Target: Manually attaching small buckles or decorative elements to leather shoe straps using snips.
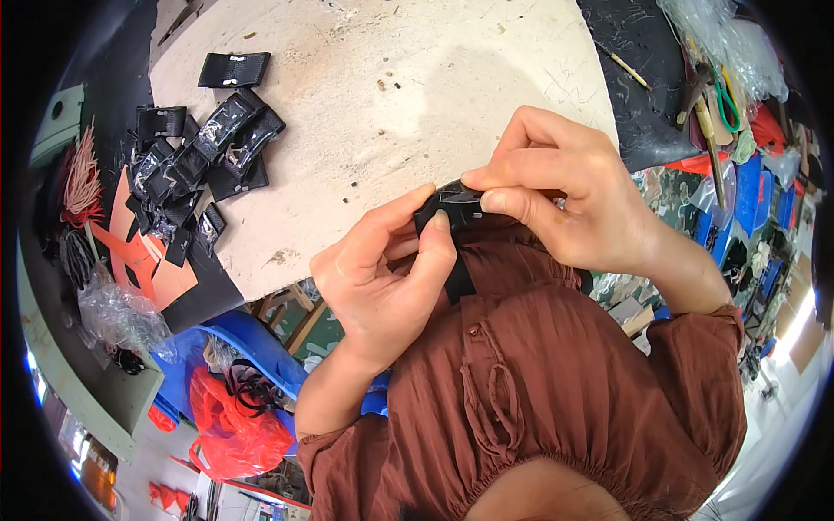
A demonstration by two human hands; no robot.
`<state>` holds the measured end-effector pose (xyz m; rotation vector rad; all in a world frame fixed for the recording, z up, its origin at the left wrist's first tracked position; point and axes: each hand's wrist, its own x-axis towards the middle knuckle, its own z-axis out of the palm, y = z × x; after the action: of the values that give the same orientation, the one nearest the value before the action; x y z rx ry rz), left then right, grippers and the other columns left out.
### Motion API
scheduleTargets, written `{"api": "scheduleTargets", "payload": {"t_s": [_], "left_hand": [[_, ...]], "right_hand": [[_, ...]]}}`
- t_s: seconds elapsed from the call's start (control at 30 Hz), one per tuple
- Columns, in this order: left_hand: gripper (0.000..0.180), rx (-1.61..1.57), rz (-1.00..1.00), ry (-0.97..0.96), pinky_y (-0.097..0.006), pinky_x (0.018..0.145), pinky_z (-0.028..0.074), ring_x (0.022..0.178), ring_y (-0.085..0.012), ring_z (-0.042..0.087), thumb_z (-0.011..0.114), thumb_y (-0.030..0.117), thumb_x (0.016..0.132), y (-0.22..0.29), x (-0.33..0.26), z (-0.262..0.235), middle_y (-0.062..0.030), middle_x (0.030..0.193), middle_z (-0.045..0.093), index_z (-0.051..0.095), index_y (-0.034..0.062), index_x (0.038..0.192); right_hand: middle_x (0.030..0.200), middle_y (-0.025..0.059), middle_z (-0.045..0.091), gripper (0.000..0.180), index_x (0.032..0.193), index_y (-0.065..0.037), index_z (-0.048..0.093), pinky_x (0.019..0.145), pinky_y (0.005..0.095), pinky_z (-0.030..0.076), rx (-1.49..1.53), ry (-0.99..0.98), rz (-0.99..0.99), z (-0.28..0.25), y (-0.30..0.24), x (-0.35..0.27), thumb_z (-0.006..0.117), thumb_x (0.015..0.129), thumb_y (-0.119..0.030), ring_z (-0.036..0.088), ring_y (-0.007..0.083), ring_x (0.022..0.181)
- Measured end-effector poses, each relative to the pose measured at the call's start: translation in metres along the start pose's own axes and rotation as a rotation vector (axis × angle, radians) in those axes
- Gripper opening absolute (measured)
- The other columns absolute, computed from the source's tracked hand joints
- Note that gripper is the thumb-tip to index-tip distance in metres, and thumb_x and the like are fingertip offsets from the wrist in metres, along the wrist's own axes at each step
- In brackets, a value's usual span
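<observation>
A small black strap piece [452, 201] is held between my two hands at the near edge of the pale work board. It resembles the looped black pieces in the pile, and a glossy part shows on its top. My left hand [378, 269] pinches its left end, thumb in front and fingers behind. The thumb and forefinger of my right hand [565, 191] grip its upper right edge. Part of the piece is hidden by my fingers. To the left on the board lies a heap of black looped strap pieces [230, 71], several with shiny clear or silvery parts.
The pale board [347, 95] covers the table. Orange sheet pieces [169, 282], pink tassels [82, 187] and clear plastic [122, 313] lie left. A red bag [230, 425] sits in a blue bin below. At right are a thin wooden-handled tool [627, 69], a hammer [702, 95] and green-handled scissors [725, 100].
</observation>
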<state>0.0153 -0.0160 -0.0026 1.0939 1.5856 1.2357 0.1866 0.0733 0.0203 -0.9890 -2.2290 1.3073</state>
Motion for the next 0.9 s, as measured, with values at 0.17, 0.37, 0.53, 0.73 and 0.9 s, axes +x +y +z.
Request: {"api": "scheduleTargets", "payload": {"t_s": [0.17,0.37,0.53,0.73,0.9], "left_hand": [[0.022,0.054,0.017,0.013,-0.021,0.061,0.053,0.067,-0.0089,0.063,0.066,-0.006,0.075,-0.004,0.0,0.002,-0.0099,0.076,0.067,0.065,-0.0068,0.097],[0.019,-0.478,-0.305,0.034,-0.023,0.066,0.054,0.076,-0.0111,0.063,0.061,-0.003,0.084,-0.003,0.011,-0.002,-0.0113,0.089,0.065,0.061,-0.0074,0.102],[0.013,-0.609,-0.377,0.052,-0.025,0.066,0.056,0.075,-0.0117,0.063,0.059,-0.001,0.085,0.003,0.014,-0.004,-0.0111,0.087,0.065,0.061,-0.0056,0.098],[0.014,-0.54,-0.354,0.033,-0.023,0.065,0.055,0.074,-0.011,0.063,0.06,-0.002,0.085,0.008,0.011,0.0,-0.0112,0.087,0.065,0.061,-0.006,0.099],[0.016,-0.422,-0.266,0.046,-0.021,0.065,0.053,0.071,-0.0098,0.062,0.06,-0.003,0.084,0.01,0.009,0.001,-0.0099,0.083,0.065,0.061,-0.0073,0.1]], "right_hand": [[0.072,0.0074,0.051,0.013,0.089,0.0,0.068,0.052,0.0267,0.04,0.027,-0.03,0.041,-0.001,0.005,0.004,0.067,0.077,-0.005,0.05,0.0169,0.06],[0.07,0.0068,0.054,0.015,0.087,-0.003,0.067,0.048,0.0283,0.044,-0.258,0.214,-0.186,0.01,-0.001,0.005,0.069,0.073,-0.008,0.055,0.0187,0.056],[0.071,0.004,0.056,0.032,0.092,-0.003,0.067,0.041,0.0263,0.043,-0.448,0.24,-0.443,0.017,0.004,-0.006,0.068,0.06,-0.004,0.054,0.0163,0.054],[0.072,0.0064,0.056,0.035,0.095,-0.004,0.068,0.042,0.0243,0.042,-0.429,0.173,-0.429,0.012,0.002,-0.008,0.075,0.061,-0.001,0.053,0.0145,0.051],[0.069,0.007,0.052,0.029,0.093,-0.004,0.067,0.042,0.0251,0.04,-0.284,0.105,-0.24,0.009,-0.006,-0.005,0.072,0.065,0.003,0.053,0.0169,0.05]]}}
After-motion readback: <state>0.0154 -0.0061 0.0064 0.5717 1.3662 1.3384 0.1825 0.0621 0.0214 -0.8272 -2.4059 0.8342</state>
